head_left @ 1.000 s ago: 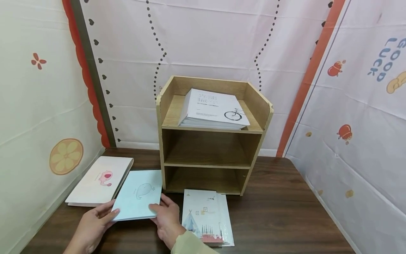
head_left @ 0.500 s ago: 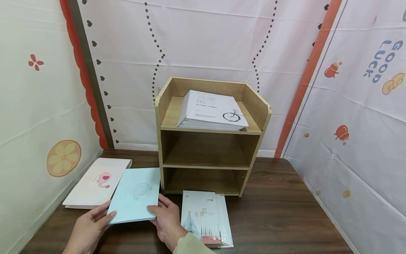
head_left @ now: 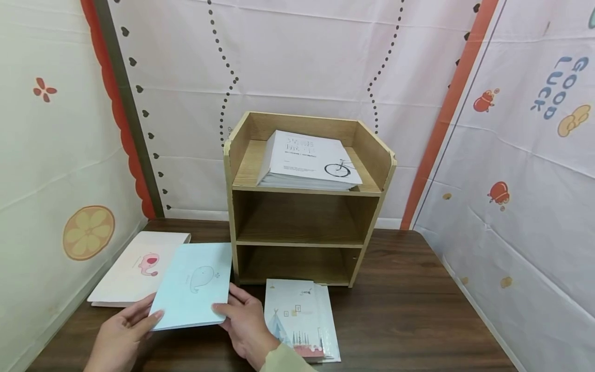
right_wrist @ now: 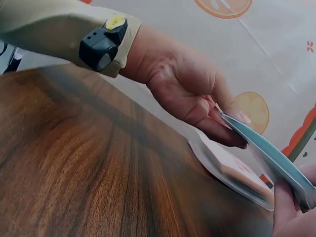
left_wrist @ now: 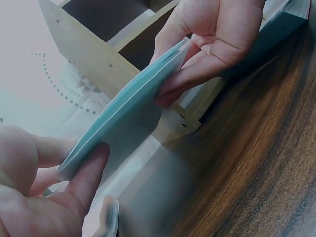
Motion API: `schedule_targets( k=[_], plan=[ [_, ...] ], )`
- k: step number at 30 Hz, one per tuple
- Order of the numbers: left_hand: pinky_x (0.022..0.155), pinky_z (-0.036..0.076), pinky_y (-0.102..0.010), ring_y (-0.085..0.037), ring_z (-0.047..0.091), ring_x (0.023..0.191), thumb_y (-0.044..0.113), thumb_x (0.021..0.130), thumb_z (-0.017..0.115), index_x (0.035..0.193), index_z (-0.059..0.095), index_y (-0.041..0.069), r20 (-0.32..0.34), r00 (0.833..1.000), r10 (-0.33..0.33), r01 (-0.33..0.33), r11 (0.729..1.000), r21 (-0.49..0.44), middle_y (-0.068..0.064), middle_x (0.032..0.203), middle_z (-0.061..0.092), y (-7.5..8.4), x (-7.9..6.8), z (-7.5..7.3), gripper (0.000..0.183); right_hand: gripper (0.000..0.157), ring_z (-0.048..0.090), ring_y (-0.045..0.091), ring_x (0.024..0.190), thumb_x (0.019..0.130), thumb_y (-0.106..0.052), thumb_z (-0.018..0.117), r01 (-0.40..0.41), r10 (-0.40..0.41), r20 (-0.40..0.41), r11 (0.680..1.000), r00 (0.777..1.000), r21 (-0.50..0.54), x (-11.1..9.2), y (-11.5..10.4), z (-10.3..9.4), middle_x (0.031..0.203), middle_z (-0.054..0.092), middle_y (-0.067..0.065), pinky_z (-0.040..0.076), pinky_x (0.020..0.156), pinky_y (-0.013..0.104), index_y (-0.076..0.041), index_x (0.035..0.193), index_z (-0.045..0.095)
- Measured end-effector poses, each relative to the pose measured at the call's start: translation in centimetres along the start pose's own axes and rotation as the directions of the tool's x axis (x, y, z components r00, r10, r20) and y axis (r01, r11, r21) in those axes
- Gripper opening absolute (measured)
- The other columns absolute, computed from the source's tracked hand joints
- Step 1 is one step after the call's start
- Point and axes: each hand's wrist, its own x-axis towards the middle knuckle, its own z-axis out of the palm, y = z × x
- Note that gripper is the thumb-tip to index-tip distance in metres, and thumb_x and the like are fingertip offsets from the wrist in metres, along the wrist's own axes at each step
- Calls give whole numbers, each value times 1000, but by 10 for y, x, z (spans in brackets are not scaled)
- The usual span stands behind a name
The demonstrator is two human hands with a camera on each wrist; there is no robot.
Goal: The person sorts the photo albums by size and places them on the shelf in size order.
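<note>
A light blue notebook [head_left: 192, 279] with a whale drawing is held up off the table by both hands, tilted toward me. My left hand [head_left: 122, 333] pinches its near left corner, thumb on the cover and fingers beneath. At the right edge, my right hand [head_left: 248, 325] grips it the same way. From the left wrist view, the notebook [left_wrist: 123, 98] appears edge-on, its covers slightly parted. Behind it lies a white notebook [head_left: 135, 266] with a pink elephant, partly overlapped by the blue one in the head view.
A wooden shelf [head_left: 307, 244] stands at the back of the table [head_left: 418, 310]. On its top tier sits a stack of white books [head_left: 309, 160] with a bicycle picture. Booklets with a tent picture [head_left: 295, 318] lie before the shelf. Printed cloth [head_left: 302, 62] surrounds the table.
Both hands have brought the blue notebook a little left and closer to me, over more of the elephant notebook in view. The view has shifted slightly. Both grips look the same.
</note>
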Motion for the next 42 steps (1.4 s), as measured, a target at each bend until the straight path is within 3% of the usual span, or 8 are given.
schedule_targets(
  k=[4, 9, 11, 18, 21, 28, 38, 42],
  plan=[
    [72, 59, -24, 3, 66, 83, 30, 86, 85, 130, 62, 42, -18, 1000, -1, 1, 999, 37, 28, 90, 69, 1, -3, -2, 51, 62, 75, 27, 101, 82, 12, 75, -16, 16, 24, 1000, 1000, 6, -3, -2, -3, 119, 74, 15, 64, 80, 33, -3, 140, 60],
    [73, 59, -24, 6, 64, 84, 34, 84, 86, 151, 52, 19, -40, 999, -20, 24, 996, 84, 29, 93, 69, 4, -5, -3, 76, 59, 76, 26, 98, 82, 12, 75, -29, 29, 42, 1000, 999, 4, -7, -5, -5, 116, 75, 15, 64, 79, 32, -5, 138, 62],
    [73, 59, -23, 7, 63, 84, 36, 82, 88, 151, 51, 17, -57, 998, -36, 41, 995, 89, 29, 95, 69, 5, -7, -3, 80, 58, 76, 26, 98, 82, 11, 76, -28, 28, 45, 1000, 999, -3, -8, -6, -5, 116, 76, 15, 64, 80, 32, -6, 136, 64],
    [69, 60, -25, 5, 66, 81, 38, 79, 90, 123, 65, 50, -93, 993, -77, 83, 995, 59, 32, 89, 70, 4, -12, -7, 52, 61, 75, 25, 100, 82, 11, 75, -3, 8, 68, 998, 998, -68, -15, -8, -4, 115, 75, 14, 64, 83, 35, -3, 140, 60],
    [68, 60, -25, 3, 67, 80, 39, 77, 91, 111, 66, 55, -97, 991, -89, 93, 995, 32, 31, 87, 71, 3, -13, -8, 45, 61, 75, 27, 101, 83, 12, 74, -1, 6, 84, 998, 996, -62, -18, -8, -4, 115, 75, 15, 64, 84, 37, -2, 141, 59],
    [66, 59, -26, -2, 68, 78, 38, 78, 91, 111, 64, 56, -100, 992, -77, 80, 997, 21, 28, 86, 72, 2, -19, -11, 46, 60, 75, 30, 101, 82, 15, 73, 5, 0, 97, 999, 995, -52, -25, -11, -3, 114, 75, 17, 64, 83, 40, -2, 139, 61],
    [63, 61, -27, -6, 71, 75, 30, 79, 91, 93, 66, 55, -127, 991, -32, 29, 999, -28, 25, 84, 74, -3, -26, -14, 38, 57, 75, 29, 103, 82, 15, 74, 39, -29, 143, 997, 989, -67, -33, -13, -3, 117, 75, 19, 64, 82, 38, -2, 135, 64],
    [56, 58, -26, -5, 69, 72, 28, 80, 90, 95, 67, 56, -133, 991, 29, -29, 1000, -4, 26, 83, 74, -4, -29, -13, 39, 57, 74, 30, 104, 82, 15, 74, 42, -30, 147, 996, 989, -79, -37, -17, -6, 117, 74, 19, 64, 82, 38, -2, 135, 64]
  ],
)
